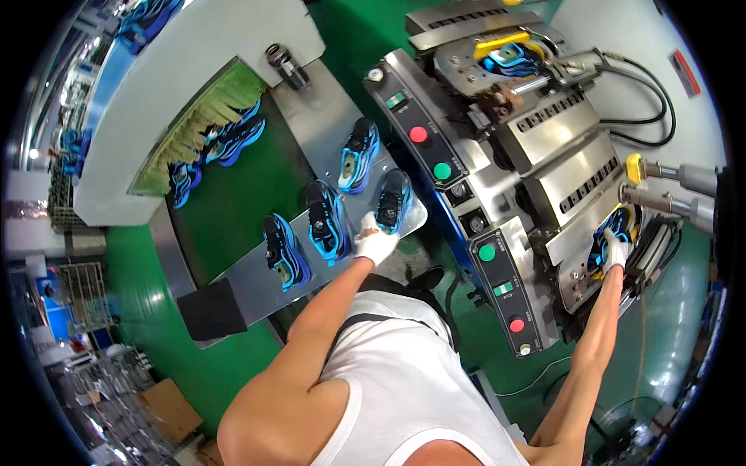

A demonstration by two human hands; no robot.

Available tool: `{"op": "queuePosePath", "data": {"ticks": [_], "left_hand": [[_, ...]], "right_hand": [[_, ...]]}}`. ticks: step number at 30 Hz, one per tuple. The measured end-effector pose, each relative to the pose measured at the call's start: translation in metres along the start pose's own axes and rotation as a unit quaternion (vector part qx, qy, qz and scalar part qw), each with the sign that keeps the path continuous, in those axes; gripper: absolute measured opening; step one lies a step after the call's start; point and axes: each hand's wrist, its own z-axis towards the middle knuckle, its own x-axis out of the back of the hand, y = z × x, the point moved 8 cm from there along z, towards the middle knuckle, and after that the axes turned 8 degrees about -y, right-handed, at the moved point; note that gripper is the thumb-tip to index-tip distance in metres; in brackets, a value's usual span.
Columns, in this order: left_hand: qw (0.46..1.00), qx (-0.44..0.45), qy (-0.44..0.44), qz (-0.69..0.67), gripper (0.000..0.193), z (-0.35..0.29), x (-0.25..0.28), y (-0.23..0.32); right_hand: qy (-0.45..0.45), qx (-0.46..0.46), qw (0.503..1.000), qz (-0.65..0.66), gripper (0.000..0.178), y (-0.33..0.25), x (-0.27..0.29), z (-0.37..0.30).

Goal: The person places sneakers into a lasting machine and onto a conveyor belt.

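Note:
My left hand, in a white glove, grips the heel end of a black and blue sports shoe at the right corner of a metal table. Far to the right, my right hand, also gloved, is closed on another blue and black shoe, which sits in the lower station of a press machine; the fingers partly cover it. Beside the left hand stand a shoe, one farther back and one at the left, all on the metal table.
Bristle curtains hang at a white housing, with shoes on the green belt there. A dark bottle stands behind. The machine's upper station holds a shoe. Button panels face me; black hoses curve at the far right.

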Motion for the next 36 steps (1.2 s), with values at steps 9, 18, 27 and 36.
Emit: {"op": "queuePosePath", "data": {"ticks": [9, 18, 27, 36], "left_hand": [[0.971, -0.188, -0.127, -0.076, 0.071, -0.021, 0.044, -0.010], [0.921, -0.358, -0.032, 0.149, 0.077, -0.018, 0.182, -0.075], [0.914, -0.376, -0.150, 0.013, 0.038, 0.091, 0.191, -0.047], [0.944, -0.285, -0.168, 0.016, 0.048, 0.051, 0.209, -0.013]], "right_hand": [[-0.058, 0.354, 0.911, -0.202, 0.089, -0.185, -0.158, -0.374], [-0.229, 0.344, 0.898, -0.152, 0.097, -0.224, -0.239, -0.465], [-0.407, 0.399, 0.808, 0.144, 0.093, -0.314, -0.327, -0.614], [-0.385, 0.369, 0.834, 0.142, 0.099, -0.309, -0.274, -0.611]]}}
